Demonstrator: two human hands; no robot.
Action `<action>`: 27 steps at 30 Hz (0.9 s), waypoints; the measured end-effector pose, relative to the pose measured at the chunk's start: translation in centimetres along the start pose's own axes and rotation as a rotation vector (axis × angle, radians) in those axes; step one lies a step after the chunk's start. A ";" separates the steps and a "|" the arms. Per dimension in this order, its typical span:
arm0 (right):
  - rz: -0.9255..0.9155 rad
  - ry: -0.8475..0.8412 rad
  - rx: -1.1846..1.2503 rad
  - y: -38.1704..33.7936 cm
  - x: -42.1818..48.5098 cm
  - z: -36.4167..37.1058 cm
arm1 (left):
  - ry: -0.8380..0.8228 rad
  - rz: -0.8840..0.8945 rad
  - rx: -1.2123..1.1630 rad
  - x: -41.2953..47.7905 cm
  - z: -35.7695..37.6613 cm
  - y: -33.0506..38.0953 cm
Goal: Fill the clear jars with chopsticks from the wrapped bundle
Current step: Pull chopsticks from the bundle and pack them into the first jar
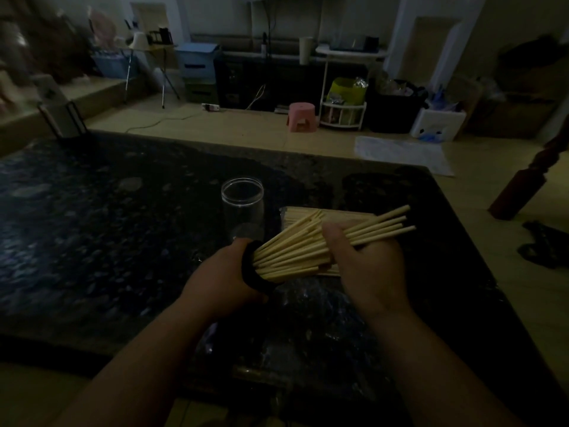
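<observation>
Pale wooden chopsticks [292,252] are pointing from near-left to far-right; my left hand [221,282] is gripping the black ring [248,269] at their base, my right hand [372,269] clasping their middle.

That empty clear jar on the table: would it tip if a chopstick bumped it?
Probably fairly easily: the jar stands taller than wide and empty, so it is likely light. Its round wall suggests it would roll once down. Glass or plastic, I cannot tell.

L hand [224,274] curled round chopsticks [292,252] at 1 end; R hand [368,268] grips them midway, thumb on top.
</observation>
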State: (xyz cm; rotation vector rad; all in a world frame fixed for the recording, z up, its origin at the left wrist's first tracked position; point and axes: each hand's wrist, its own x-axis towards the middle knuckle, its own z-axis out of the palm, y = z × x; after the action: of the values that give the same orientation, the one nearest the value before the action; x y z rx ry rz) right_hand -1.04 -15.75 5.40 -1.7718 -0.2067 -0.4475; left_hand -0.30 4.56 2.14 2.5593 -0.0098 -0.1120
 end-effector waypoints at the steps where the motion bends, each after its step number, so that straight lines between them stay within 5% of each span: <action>1: 0.003 -0.007 0.008 0.2 0.0 0.1 | -0.001 0.005 0.004 0.0 0.0 0.0; 8: 0.273 0.084 0.279 0.6 0.2 0.7 | -0.007 0.005 0.013 0.2 0.2 -0.2; 12: 0.261 0.026 0.017 1.5 0.2 0.8 | 0.000 0.002 0.019 0.2 0.2 -0.2; 18: 0.220 0.104 0.017 0.6 0.0 0.4 | -0.001 0.006 0.029 0.2 0.3 -0.3; 24: 0.127 -0.226 -0.326 1.3 -0.5 1.0 | 0.009 -0.006 0.045 0.3 0.4 -0.4; 27: 0.123 -0.206 -0.287 1.1 -0.3 0.9 | -0.001 -0.017 0.039 0.3 0.4 -0.4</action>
State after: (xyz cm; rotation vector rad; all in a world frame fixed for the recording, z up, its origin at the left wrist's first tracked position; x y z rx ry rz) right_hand -0.77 -15.10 4.12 -2.1007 -0.1836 -0.2123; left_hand -0.02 4.70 1.57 2.5983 0.0098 -0.1214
